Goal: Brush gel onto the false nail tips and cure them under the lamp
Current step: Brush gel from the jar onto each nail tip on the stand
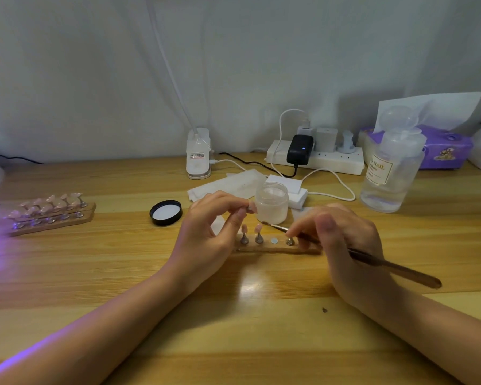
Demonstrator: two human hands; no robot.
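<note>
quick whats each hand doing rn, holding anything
Left hand: pinching a nail tip on its stand, lifted above the wooden strip.
Right hand: gripping the brush, bristles pointing toward the jar.

Bare table (247,323) at 6 o'clock: open passage. At 12, gel jar (271,202) and power strip (315,159) block. Black lid (166,212) at 10; loaded nail racks (49,215) at 9; clear bottle (392,168) at 2.

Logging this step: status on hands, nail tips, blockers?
Left hand pinches nail tip. Right hand grips brush. Gel jar open. Nothing blocking.
</note>
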